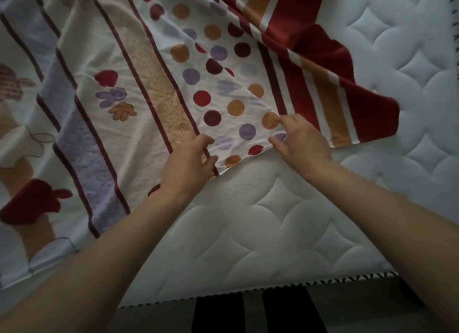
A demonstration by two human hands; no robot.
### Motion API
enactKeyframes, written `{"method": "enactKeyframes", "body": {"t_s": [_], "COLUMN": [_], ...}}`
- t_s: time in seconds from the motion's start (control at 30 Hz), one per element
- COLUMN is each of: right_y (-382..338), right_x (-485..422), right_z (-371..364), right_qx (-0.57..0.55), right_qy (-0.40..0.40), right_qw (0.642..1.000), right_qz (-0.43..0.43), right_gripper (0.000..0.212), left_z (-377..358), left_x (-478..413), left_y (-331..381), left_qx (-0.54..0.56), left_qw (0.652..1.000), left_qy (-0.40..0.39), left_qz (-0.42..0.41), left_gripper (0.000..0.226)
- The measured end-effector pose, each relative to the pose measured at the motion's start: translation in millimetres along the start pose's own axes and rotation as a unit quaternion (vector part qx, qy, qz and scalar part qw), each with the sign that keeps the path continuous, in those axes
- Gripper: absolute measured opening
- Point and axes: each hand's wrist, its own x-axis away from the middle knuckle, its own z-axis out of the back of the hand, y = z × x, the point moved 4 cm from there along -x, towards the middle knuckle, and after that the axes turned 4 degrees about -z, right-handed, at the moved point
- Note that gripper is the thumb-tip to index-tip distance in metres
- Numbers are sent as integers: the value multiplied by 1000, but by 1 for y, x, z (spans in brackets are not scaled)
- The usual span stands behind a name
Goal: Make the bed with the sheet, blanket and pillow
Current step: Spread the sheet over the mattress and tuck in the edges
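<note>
No legible text, label, brand mark, number or sign appears anywhere in the view. The cream cotton sheet with red, orange and lilac dots and stripes [154,89] carries printed pattern only, and the white quilted mattress [285,221] bears plain stitching.

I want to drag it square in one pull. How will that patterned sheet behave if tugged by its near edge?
The sheet is probably floppy: it is already creased, with a corner folded over. It likely bunches rather than shifting whole. It looks thin and light, and may slide over the quilted mattress.
</note>
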Motion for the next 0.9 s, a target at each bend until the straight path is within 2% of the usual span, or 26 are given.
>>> {"method": "enactKeyframes", "body": {"t_s": [0.2,0.3,0.47,0.5,0.73,0.9], "right_y": [12,15,20,21,27,40], "right_x": [-19,-24,-30,-31,-22,1], "right_z": [-21,-32,-34,-35,-35,-38], "right_qx": [19,37,26,22,-11,-20], "right_qy": [40,43,60,62,60,48], "right_qw": [997,995,995,995,995,996], "right_qz": [-68,-77,-81,-80,-76,-79], "right_gripper": [55,41,16,14,12,14], "left_z": [-32,-42,-43,-43,-45,-51], "left_x": [-11,-13,-21,-22,-23,-7], "left_y": [-17,-20,-19,-18,-14,-9], "left_qx": [-52,-74,-75,-78,-86,-88], "left_qw": [999,997,995,995,994,993], "left_qy": [-7,4,16,17,15,-18], "left_qz": [3,-25,-63,-68,-61,-74], "left_gripper": [49,46,10,9,13,11]}}
